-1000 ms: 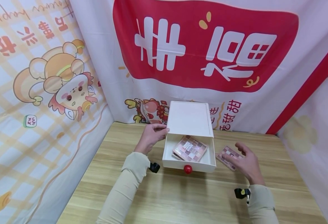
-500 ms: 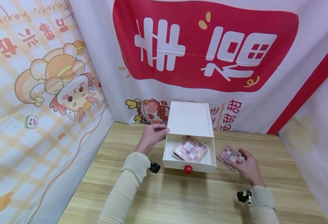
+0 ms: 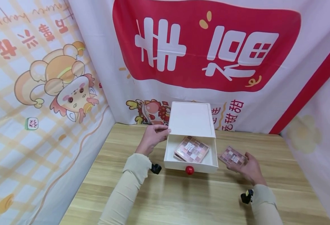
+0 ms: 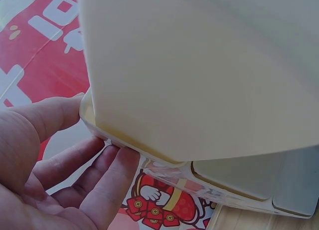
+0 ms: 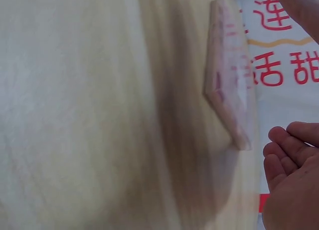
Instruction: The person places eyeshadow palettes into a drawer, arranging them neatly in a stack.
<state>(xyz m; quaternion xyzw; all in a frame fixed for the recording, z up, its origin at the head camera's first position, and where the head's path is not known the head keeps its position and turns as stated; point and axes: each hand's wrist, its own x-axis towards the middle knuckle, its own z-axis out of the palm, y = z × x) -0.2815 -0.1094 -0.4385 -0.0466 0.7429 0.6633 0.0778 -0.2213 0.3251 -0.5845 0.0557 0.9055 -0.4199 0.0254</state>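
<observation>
My left hand (image 3: 152,138) holds the left edge of a small white drawer box (image 3: 191,118). In the left wrist view, its fingertips (image 4: 128,152) press the box's rim and outer side. The drawer (image 3: 169,163) is pulled out by its red knob side, and eyeshadow palettes (image 3: 192,149) lie stacked in it, the top one askew. To the right, another checkered eyeshadow palette (image 3: 232,156) is pinched at its right side by my right hand (image 3: 250,170). The right wrist view is blurred and shows this palette nearly edge-on, with a shadow on the wood.
The box stands near the back of a wooden table (image 3: 181,200), close to a printed cloth backdrop (image 3: 204,47). Another patterned cloth (image 3: 49,125) hangs along the left side. The drawer's red knob (image 3: 190,170) sticks out towards me.
My right hand has closed on the palette on the table, and the palette's near edge has risen and shifted slightly right. The left hand and drawer box have stayed in place.
</observation>
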